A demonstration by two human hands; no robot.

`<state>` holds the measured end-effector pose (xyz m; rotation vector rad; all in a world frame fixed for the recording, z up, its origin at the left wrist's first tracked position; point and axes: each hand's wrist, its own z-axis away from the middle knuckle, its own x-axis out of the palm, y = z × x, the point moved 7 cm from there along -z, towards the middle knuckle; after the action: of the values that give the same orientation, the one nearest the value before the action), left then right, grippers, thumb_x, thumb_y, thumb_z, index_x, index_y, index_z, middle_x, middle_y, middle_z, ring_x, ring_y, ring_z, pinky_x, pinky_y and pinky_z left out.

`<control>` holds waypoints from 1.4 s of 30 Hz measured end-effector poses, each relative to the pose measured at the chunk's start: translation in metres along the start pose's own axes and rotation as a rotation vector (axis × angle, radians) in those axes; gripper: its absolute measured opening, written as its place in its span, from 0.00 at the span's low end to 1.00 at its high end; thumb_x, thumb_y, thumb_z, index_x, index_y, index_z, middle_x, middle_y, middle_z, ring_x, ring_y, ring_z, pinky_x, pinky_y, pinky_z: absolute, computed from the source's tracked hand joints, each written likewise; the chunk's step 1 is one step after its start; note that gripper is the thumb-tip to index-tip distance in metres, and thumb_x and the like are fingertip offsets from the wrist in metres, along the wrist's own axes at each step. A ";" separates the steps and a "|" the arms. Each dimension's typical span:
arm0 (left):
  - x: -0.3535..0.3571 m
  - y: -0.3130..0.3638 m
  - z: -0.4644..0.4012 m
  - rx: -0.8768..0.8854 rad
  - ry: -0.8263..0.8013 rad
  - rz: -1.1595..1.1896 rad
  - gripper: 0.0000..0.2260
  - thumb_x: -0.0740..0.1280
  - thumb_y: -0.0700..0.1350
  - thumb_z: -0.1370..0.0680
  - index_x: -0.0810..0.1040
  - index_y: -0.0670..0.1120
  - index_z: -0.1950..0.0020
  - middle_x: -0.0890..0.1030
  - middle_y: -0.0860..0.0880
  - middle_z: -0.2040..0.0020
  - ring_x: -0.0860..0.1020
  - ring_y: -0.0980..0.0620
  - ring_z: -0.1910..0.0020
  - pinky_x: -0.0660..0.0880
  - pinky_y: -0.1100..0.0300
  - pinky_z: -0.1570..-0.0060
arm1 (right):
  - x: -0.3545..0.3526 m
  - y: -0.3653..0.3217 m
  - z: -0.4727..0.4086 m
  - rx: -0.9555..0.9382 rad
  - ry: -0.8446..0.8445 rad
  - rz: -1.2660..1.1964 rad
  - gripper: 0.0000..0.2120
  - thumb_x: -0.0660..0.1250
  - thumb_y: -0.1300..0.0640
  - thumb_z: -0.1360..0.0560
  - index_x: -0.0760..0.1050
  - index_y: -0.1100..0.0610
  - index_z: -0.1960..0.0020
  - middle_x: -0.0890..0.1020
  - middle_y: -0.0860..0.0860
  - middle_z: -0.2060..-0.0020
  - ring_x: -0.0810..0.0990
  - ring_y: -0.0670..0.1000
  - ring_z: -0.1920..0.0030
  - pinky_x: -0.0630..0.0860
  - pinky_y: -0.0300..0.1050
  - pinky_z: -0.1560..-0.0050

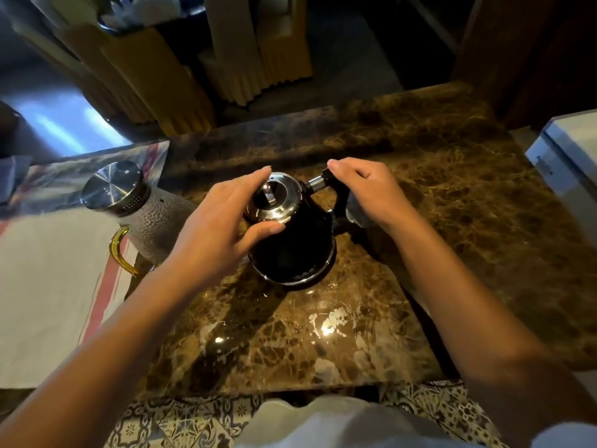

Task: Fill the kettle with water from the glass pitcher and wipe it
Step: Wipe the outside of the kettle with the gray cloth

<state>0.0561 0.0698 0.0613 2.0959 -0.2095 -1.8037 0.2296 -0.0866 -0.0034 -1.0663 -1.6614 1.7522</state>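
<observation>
Head view: black kettle (292,250) stands centre frame on the marble counter (436,189), lid (273,198) on. Left hand (214,227) pinches the lid rim; right hand (371,192) wraps the handle (336,195), a cloth (partly hidden) beneath. Glass pitcher (145,208) stands just left, nearer the left hand.

Brown marble counter (436,195) bears black kettle (290,250), glass pitcher (151,218), white cloth (48,286)

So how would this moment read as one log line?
left hand: around steel lid | right hand: on handle | black round kettle: upright, brown marble counter | textured glass pitcher: beside, capped
</observation>
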 end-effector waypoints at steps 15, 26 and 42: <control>0.003 0.004 -0.029 0.004 0.047 -0.010 0.29 0.58 0.63 0.19 0.62 0.59 0.18 0.71 0.53 0.23 0.64 0.47 0.24 0.66 0.41 0.28 | 0.014 0.006 0.085 -0.023 -0.074 -0.092 0.11 0.71 0.56 0.19 0.84 0.53 0.37 0.87 0.45 0.45 0.85 0.43 0.43 0.81 0.40 0.42; 0.006 -0.007 -0.035 0.145 0.057 0.070 0.24 0.54 0.57 0.14 0.66 0.50 0.20 0.73 0.48 0.26 0.67 0.55 0.30 0.64 0.57 0.33 | 0.071 -0.001 0.120 0.065 0.213 -0.146 0.17 0.75 0.49 0.23 0.83 0.49 0.34 0.86 0.43 0.43 0.84 0.39 0.42 0.82 0.47 0.38; 0.003 -0.014 -0.046 0.185 0.020 0.284 0.16 0.58 0.46 0.13 0.71 0.53 0.26 0.71 0.56 0.27 0.68 0.67 0.28 0.65 0.63 0.27 | 0.088 -0.011 0.116 0.062 0.242 -0.143 0.18 0.76 0.50 0.23 0.82 0.50 0.34 0.85 0.39 0.45 0.83 0.35 0.43 0.78 0.32 0.42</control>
<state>0.1004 0.0899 0.0583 2.0789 -0.6563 -1.6465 0.0840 -0.0840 -0.0156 -1.0581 -1.4863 1.5093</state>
